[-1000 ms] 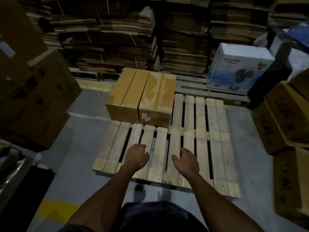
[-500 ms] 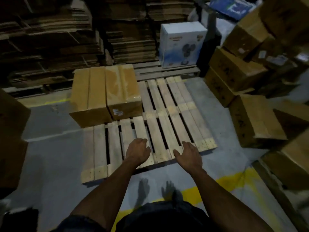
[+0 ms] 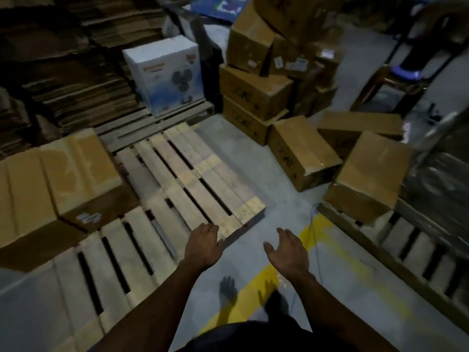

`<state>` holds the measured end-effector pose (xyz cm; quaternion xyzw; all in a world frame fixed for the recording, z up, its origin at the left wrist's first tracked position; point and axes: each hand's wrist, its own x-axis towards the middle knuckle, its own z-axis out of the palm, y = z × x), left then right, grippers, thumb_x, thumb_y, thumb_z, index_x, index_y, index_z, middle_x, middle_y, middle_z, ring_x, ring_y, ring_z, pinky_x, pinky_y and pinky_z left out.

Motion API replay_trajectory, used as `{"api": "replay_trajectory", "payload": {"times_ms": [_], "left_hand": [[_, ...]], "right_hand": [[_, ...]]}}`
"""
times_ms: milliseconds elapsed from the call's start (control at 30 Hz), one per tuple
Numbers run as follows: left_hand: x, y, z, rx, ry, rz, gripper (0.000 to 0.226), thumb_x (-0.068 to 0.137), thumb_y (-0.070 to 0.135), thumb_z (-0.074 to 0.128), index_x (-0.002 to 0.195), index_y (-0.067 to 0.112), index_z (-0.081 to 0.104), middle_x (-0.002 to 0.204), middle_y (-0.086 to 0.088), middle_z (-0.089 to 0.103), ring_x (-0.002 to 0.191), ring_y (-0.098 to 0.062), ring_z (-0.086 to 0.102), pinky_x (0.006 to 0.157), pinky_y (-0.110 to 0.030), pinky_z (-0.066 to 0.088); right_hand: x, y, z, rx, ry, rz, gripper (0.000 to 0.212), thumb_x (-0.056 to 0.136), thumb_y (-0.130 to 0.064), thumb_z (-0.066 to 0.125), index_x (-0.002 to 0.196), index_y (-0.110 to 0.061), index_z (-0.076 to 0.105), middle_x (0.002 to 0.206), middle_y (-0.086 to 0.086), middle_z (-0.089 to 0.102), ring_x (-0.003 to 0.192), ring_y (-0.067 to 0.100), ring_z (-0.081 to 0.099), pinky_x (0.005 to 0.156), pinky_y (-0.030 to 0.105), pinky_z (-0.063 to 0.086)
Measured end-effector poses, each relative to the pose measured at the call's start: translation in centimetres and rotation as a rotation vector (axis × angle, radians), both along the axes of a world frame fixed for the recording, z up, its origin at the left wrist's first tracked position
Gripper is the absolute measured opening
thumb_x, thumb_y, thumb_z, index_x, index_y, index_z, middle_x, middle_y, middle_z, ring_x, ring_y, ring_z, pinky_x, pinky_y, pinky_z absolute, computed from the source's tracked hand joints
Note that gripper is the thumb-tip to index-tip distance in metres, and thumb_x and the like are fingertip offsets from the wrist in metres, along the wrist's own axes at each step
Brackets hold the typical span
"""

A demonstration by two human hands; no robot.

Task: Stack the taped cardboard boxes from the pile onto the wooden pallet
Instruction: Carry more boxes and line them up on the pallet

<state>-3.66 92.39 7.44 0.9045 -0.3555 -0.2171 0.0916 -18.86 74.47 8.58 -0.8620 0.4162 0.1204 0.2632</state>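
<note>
The wooden pallet (image 3: 193,184) lies on the floor, running from lower left to centre. Two taped cardboard boxes (image 3: 76,171) sit side by side on its far left part. A pile of brown cardboard boxes (image 3: 302,153) stands and lies tumbled to the right, the nearest one (image 3: 368,176) tilted on a second pallet. My left hand (image 3: 203,246) hovers over the pallet's near right corner, fingers loosely spread, holding nothing. My right hand (image 3: 288,250) is held out over the bare floor, palm inward, fingers apart, also holding nothing.
A white fan box (image 3: 165,74) stands on a far pallet. Flattened cardboard stacks (image 3: 66,72) fill the back left. A second pallet (image 3: 416,252) lies at right. A yellow floor line (image 3: 256,288) and a thin cable (image 3: 314,240) cross the grey floor near my feet.
My view has swung to the right, so the pallet and its two boxes shifted left and the box pile came into view. My right hand has moved off the pallet over the floor.
</note>
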Motion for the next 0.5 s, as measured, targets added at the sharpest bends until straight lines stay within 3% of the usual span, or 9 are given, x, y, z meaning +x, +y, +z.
{"api": "replay_trajectory", "payload": {"times_ms": [100,233,500], "left_hand": [[-0.5,-7.7,-0.4,0.020,0.019,-0.030,0.063,0.082,0.043,0.029,0.107,0.000,0.067,0.101,-0.019,0.067,0.097,-0.038,0.062,0.084,-0.041,0.052],[-1.0,-17.9,1.1,-0.022,-0.014,-0.087,0.077,0.078,0.050,0.017,0.115,-0.001,0.063,0.111,-0.021,0.065,0.106,-0.037,0.059,0.091,-0.039,0.047],[0.4,-34.9,2.7,0.006,-0.043,-0.207,0.053,0.099,0.036,0.041,0.142,0.005,0.044,0.143,-0.015,0.049,0.134,-0.031,0.041,0.112,-0.033,0.028]], "right_hand": [[-1.3,-6.8,-0.2,0.008,0.016,-0.019,0.071,0.098,-0.055,0.046,0.156,-0.020,0.026,0.163,0.006,0.022,0.149,0.025,0.021,0.119,0.040,0.023],[-2.6,-15.8,0.4,-0.008,0.013,-0.056,0.070,0.097,-0.054,0.048,0.154,-0.020,0.029,0.162,0.006,0.025,0.148,0.026,0.023,0.118,0.042,0.025],[-3.9,-30.1,1.3,0.000,0.008,-0.227,0.072,0.096,-0.057,0.047,0.155,-0.019,0.028,0.161,0.006,0.028,0.147,0.027,0.028,0.116,0.041,0.029]]}}
